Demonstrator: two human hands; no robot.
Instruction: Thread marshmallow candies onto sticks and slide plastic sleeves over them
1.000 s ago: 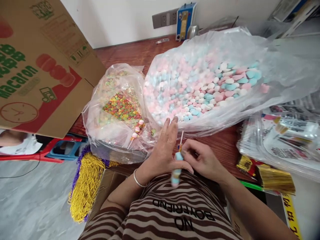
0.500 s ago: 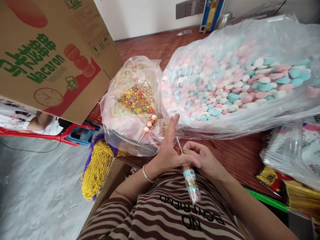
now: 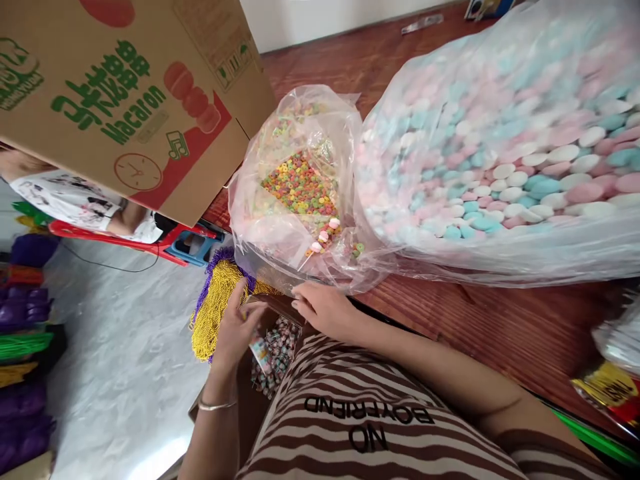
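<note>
Two hands are down at the open cardboard box (image 3: 235,380) below the table edge. The left hand (image 3: 233,330) pinches a wrapped candy stick (image 3: 260,350) over the box — more wrapped sticks (image 3: 277,353) lie inside. The right hand (image 3: 325,310) rests, fingers loose, on the box's far rim. Gold bead strings (image 3: 210,313) hang just left of the box — the bag of candy rings (image 3: 295,187) sits just behind it.

A small packing workshop for sweets: bulk plastic bags of pastel candies (image 3: 505,167) and coloured rings (image 3: 297,187) crowd a wooden worktop (image 3: 480,320), beside a printed macaron carton (image 3: 125,100) and bundled bead strings (image 3: 215,307).
</note>
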